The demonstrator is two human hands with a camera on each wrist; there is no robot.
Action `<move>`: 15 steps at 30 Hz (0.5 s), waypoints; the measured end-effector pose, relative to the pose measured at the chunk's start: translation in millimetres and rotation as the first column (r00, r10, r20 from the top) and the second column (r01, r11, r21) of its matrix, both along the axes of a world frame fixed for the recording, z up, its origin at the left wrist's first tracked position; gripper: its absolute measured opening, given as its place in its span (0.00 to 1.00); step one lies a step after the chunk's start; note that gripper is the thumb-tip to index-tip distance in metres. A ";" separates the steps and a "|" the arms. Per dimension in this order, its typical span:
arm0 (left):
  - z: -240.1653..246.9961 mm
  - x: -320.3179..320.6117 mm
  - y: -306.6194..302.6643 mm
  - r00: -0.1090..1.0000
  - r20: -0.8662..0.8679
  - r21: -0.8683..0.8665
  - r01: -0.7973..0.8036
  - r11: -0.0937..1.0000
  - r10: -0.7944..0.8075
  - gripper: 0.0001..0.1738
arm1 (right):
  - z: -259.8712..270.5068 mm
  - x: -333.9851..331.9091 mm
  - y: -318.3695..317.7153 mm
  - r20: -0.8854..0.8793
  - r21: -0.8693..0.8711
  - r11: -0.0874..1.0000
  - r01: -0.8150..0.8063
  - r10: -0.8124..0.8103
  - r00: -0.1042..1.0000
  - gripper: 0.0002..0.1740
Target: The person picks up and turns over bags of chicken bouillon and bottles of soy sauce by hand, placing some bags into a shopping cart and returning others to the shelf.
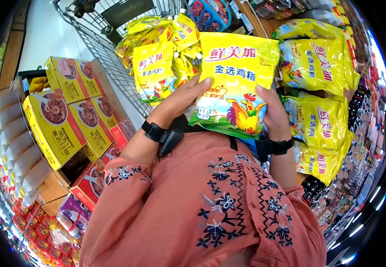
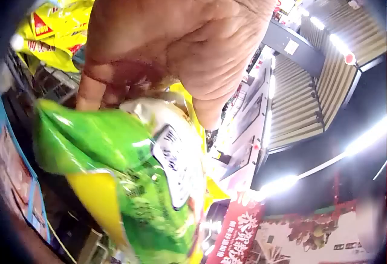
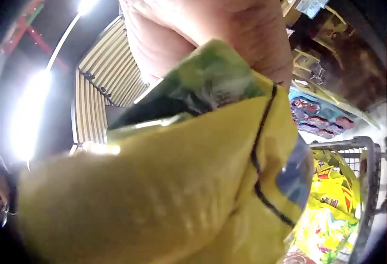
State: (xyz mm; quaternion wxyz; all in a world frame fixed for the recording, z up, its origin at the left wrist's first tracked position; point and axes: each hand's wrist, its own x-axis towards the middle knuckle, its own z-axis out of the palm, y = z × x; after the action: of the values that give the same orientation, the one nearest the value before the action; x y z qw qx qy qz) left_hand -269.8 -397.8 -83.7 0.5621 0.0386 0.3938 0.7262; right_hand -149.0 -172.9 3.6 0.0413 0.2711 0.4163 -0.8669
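Observation:
A large yellow bag of chicken bouillon [image 1: 233,58] with a rooster picture is held upright in front of the body by both hands. My left hand [image 1: 185,97] grips its left side, thumb on the printed front. On the opposite side my right hand [image 1: 274,111] holds the edge, its thumb on the front too. In the left wrist view the left hand [image 2: 187,34] has the green bottom of the bag [image 2: 151,185] below it. The right wrist view shows the bag's yellow back [image 3: 151,191] close up, under the right hand [image 3: 211,10]. Fingers behind the bag are hidden in the head view.
Beyond the hands stands a wire shopping cart [image 1: 106,58] with several yellow bags [image 1: 155,66] in it. More bouillon bags [image 1: 313,66] are stacked at the right. Yellow and red food boxes [image 1: 52,127] are piled at the left, beside white pouches [image 1: 15,142].

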 end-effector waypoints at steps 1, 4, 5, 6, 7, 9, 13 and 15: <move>-5.0 -2.4 -6.5 0.998 -0.043 -0.066 0.037 0.997 -0.040 0.39 | 1.9 -1.0 -1.9 -0.004 0.028 0.999 0.034 -0.034 0.999 0.30; -40.8 -17.7 -38.5 0.959 -0.207 -0.387 0.100 0.917 -0.192 0.46 | -2.4 0.3 9.1 0.021 0.065 0.997 0.035 -0.036 0.999 0.29; -71.4 -21.7 -51.6 0.935 -0.308 -0.538 -0.021 0.843 -0.173 0.48 | -4.2 1.0 14.0 0.027 0.092 0.995 0.036 -0.039 0.999 0.29; -90.4 -31.0 -66.7 0.910 -0.384 -0.623 -0.130 0.771 -0.157 0.46 | -6.2 1.8 19.0 0.034 0.120 0.992 0.039 -0.043 0.998 0.28; -114.3 -40.9 -84.6 0.891 -0.438 -0.671 -0.236 0.703 -0.120 0.46 | -6.9 2.1 21.2 0.040 0.148 0.988 0.040 -0.047 0.998 0.28; -179.0 -59.9 -122.4 0.815 -0.572 -0.674 -0.403 0.619 -0.092 0.42 | -5.6 0.7 21.0 0.027 0.164 0.984 0.062 -0.067 0.997 0.28; -227.0 -80.4 -142.2 0.749 -0.662 -0.596 -0.516 0.615 -0.012 0.28 | -4.5 3.5 21.1 0.033 0.175 0.981 0.083 -0.091 0.995 0.29; -243.4 -81.7 -145.6 0.804 -0.594 -0.631 -0.440 0.639 -0.033 0.26 | -3.6 7.0 21.3 0.050 0.186 0.979 0.089 -0.100 0.994 0.29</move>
State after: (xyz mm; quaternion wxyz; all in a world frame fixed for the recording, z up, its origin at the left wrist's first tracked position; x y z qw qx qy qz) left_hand -351.5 -543.4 -327.1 0.2976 -0.0324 0.8014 0.5178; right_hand -142.0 -151.6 0.0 -0.0127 0.3186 0.4797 -0.8175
